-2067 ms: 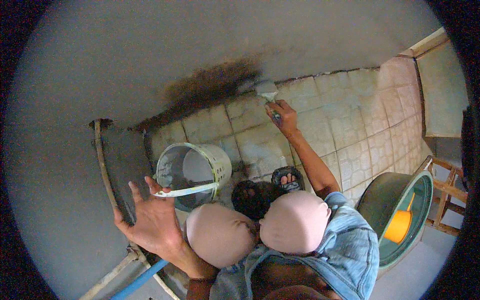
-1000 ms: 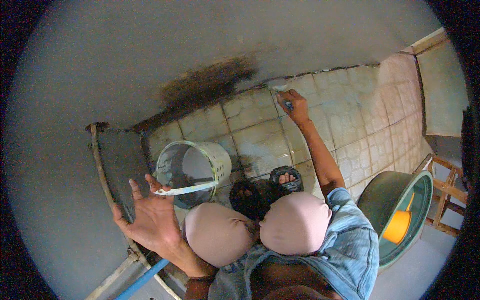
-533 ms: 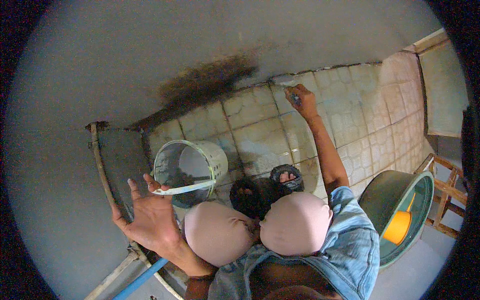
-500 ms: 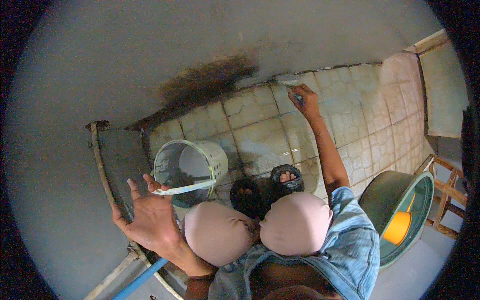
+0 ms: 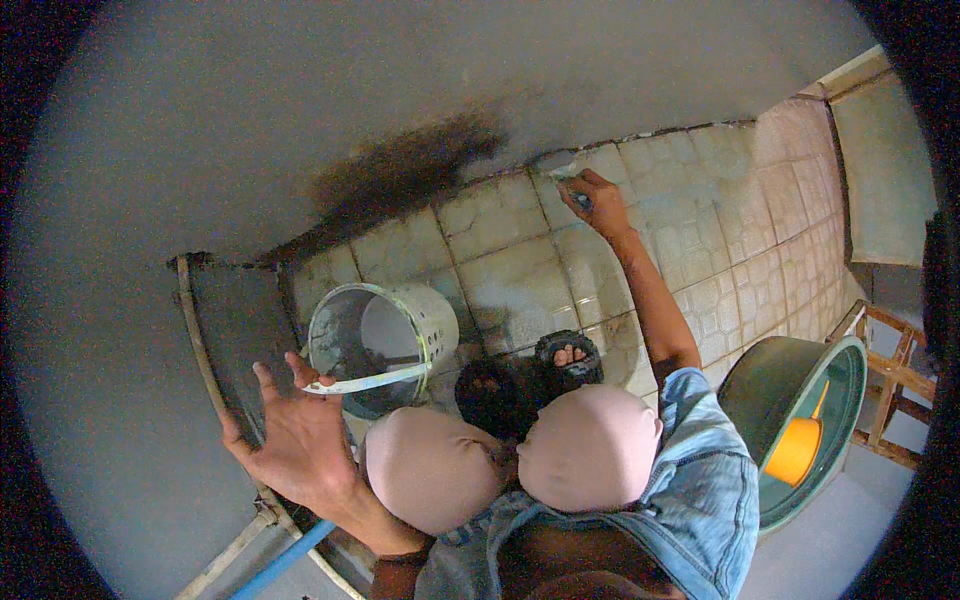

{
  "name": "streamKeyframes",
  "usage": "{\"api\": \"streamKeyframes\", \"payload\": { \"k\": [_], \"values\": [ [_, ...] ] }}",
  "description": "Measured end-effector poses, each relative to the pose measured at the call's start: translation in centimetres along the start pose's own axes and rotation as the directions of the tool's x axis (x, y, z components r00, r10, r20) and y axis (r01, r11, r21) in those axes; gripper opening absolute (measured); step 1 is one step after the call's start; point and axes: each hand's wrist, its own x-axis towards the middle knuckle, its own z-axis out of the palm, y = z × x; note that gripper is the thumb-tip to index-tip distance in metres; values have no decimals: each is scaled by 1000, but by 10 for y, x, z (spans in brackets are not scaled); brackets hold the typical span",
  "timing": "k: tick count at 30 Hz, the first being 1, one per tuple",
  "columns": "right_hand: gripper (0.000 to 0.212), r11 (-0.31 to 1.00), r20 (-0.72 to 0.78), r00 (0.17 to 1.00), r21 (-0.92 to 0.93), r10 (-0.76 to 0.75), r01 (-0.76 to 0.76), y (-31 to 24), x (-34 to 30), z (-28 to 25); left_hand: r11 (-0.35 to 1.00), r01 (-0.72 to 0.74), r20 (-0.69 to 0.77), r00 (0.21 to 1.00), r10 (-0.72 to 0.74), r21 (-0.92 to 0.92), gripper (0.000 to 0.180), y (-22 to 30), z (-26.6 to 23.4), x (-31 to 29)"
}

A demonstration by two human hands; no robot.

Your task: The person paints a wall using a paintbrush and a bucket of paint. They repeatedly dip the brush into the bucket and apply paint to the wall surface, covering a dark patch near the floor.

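My left hand (image 5: pixel 305 440) is palm up, its thumb and some fingers stretched apart. The white handle (image 5: pixel 375 379) of a pale bucket (image 5: pixel 435 320) lies across its other fingers, which curl over the handle's end. The bucket tilts with its mouth toward me; grey smears coat its inside. Farther out, my right hand (image 5: pixel 597 203) is closed around a small flat tool (image 5: pixel 562 171) with a pale end. That end is at the seam where the tiles (image 5: pixel 500 215) meet the grey wall (image 5: pixel 600 60). My fingers hide most of the tool.
A dark stain (image 5: pixel 410 155) spreads on the wall above the seam. To my right stands a large green tub (image 5: pixel 780 385) with an orange dipper (image 5: pixel 797 450) inside, beside a wooden frame (image 5: pixel 885 400). A thin pipe (image 5: pixel 200 340) and a blue pipe (image 5: pixel 285 562) run at my left.
My right hand has shifted slightly left along the seam with the tool. My left hand and the bucket stay almost where they were.
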Motion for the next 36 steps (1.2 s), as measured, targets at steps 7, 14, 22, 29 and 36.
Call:
{"api": "streamKeyframes", "payload": {
  "k": [7, 14, 22, 29, 36],
  "values": [
    [20, 996, -98, 993, 74, 65, -57, -36, -6, -5, 1000, -17, -17, 1000, 17, 20, 61, -1, 2, -3],
    [19, 999, -62, 998, -45, -32, 30, -40, 9, 0, 1000, 1, 21, 1000, -1, -11, 61, -3, -9, 2],
    [17, 998, -363, 929, -12, -69, 69, -91, 5, -32, 999, -29, -17, 999, 29, -36, 60, -2, -8, 0],
    [16, 997, -130, 989, -12, -77, 77, -64, -10, 41, 997, 45, 2, 999, -44, -59, 57, -3, -9, 5],
    [18, 997, -358, 931, 12, -71, 81, -114, 17, -1, 997, 30, 24, 999, -28, -65, 58, 1, -12, 1]
  ]
}}
